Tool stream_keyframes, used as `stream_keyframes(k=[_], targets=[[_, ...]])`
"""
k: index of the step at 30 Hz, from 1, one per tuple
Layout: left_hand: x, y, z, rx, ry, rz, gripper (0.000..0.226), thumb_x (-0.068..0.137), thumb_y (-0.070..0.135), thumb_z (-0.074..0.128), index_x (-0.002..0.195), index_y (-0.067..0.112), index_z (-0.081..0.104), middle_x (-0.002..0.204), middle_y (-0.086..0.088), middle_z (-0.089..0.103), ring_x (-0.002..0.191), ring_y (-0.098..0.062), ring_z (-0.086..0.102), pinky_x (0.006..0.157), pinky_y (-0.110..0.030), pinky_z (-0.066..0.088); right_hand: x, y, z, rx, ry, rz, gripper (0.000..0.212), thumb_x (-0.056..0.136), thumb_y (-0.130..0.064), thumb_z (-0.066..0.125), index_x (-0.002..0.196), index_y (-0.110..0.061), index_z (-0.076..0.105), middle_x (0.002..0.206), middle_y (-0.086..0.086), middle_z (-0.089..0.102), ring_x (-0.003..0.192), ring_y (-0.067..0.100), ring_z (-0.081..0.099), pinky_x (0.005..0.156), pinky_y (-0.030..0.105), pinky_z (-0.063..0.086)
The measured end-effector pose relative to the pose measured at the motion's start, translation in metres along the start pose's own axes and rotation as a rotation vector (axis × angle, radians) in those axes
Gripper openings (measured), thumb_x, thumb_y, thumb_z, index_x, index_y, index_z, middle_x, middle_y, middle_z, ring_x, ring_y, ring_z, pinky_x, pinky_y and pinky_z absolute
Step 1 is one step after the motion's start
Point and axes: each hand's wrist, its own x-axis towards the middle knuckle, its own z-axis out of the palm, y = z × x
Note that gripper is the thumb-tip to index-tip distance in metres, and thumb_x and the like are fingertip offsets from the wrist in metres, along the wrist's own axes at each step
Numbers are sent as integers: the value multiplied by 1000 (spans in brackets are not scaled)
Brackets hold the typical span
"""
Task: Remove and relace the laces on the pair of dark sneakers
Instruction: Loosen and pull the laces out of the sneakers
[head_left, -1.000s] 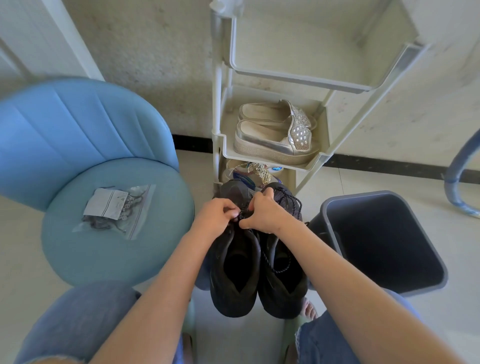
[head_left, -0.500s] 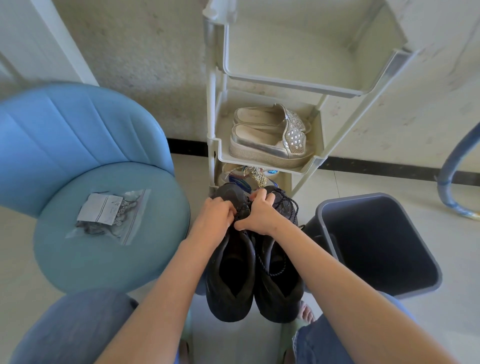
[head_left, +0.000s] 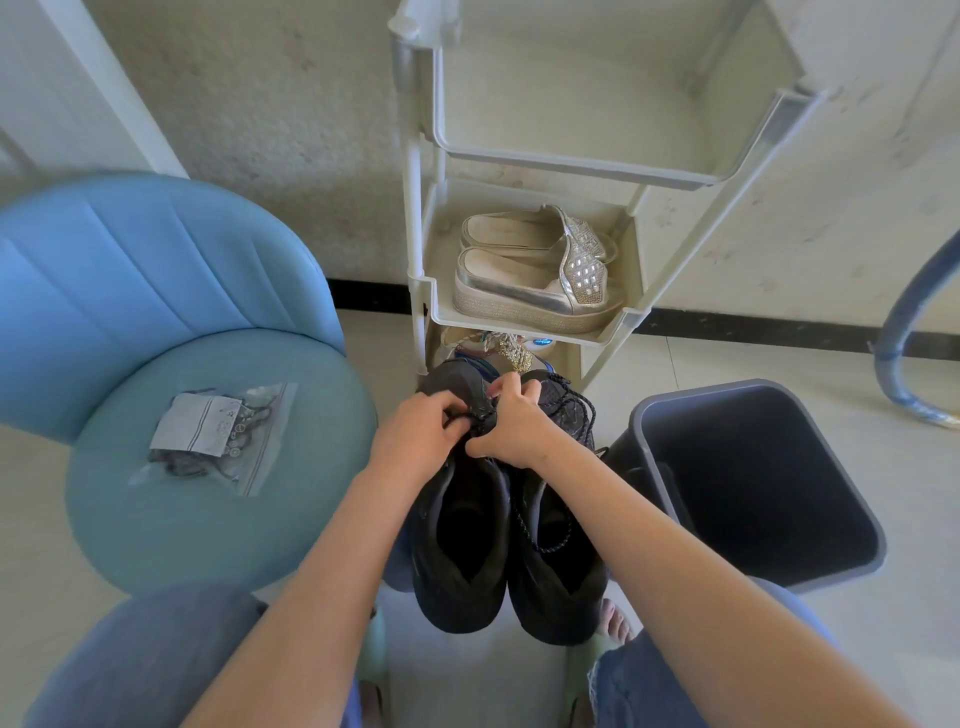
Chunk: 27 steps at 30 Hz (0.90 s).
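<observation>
Dark sneakers (head_left: 509, 582) sit side by side on the floor between the knees, toes at 12 o'clock, heels at 6. Left hand (head_left: 415, 441) and right hand (head_left: 511, 431) meet over the forefoot of the left sneaker (head_left: 460, 545). Fingers (head_left: 447, 402) of both hands are curled, pinching its lace (head_left: 480, 418) right between the two hands. Right sneaker (head_left: 558, 571) touches it at 3 o'clock, with a loose cord (head_left: 543, 549) draped across its opening. Blue chair (head_left: 208, 519) at 9 carries a clear bag (head_left: 218, 436). Grey bin (head_left: 753, 483) at 3. Shoe rack (head_left: 519, 325) at 12 holds silver shoes (head_left: 530, 280).
</observation>
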Motion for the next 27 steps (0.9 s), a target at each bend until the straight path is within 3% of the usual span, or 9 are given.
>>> stream_keyframes(k=[4,8,12,14,17,20,23,25,27], targets=[[-1,-2,7,28,-33,22,35,93,23,57,128,27,58,120,-8,58,111,-24,56,93,-34,44,-1,0,-2,-80,-57,6,75,78,-26,73,136,-5,29,139,14,18,91,22,42,75,30,38],[-1,1,10,55,-24,30,36,96,26,52,131,28,56,123,-8,54,115,-24,51,91,-30,39,-4,-2,-6,-103,-100,-13,72,79,-22,71,136,-5,30,137,13,20,86,22,43,69,28,36],[0,3,7,77,47,53,18,88,28,63,104,21,68,108,-1,55,101,-19,54,74,-25,37,-7,-2,-7,-108,-108,-30,69,79,-21,71,133,-6,32,131,11,23,83,22,44,55,23,33],[-1,5,8,38,103,73,7,89,24,61,94,20,66,99,3,62,93,-17,57,71,-27,38,-6,0,-6,-97,-109,-28,71,79,-21,72,135,-6,31,131,11,23,85,23,44,58,23,35],[-1,5,12,-518,211,-13,7,96,14,51,94,11,57,92,-5,71,81,-12,65,75,-27,50,-6,1,-7,-59,-113,3,73,79,-22,74,135,-7,29,130,10,23,94,25,44,75,29,40],[-2,9,12,-1084,272,-179,12,102,10,36,103,4,46,82,-13,66,59,-8,67,61,-19,55,-6,3,-7,28,-107,77,72,77,-22,75,128,-10,26,121,8,25,104,30,50,85,35,48],[3,9,-6,-1516,521,-384,24,104,14,30,87,6,45,72,-8,53,56,-12,65,54,-26,57,-7,3,-7,-10,-154,91,76,78,-25,74,132,-10,23,123,9,28,108,30,49,83,34,46],[6,6,-16,-1619,613,-476,29,104,14,31,80,6,45,69,-6,50,55,-11,57,51,-23,55,-7,3,-7,4,-223,102,72,78,-27,73,131,-5,30,123,12,43,102,30,58,84,36,49],[5,5,-16,-1408,606,-449,18,102,12,33,90,6,45,67,-2,49,48,-6,47,45,-21,45,-6,1,-6,-9,-250,75,43,81,-26,70,110,-3,50,96,10,59,82,26,64,73,30,49]])
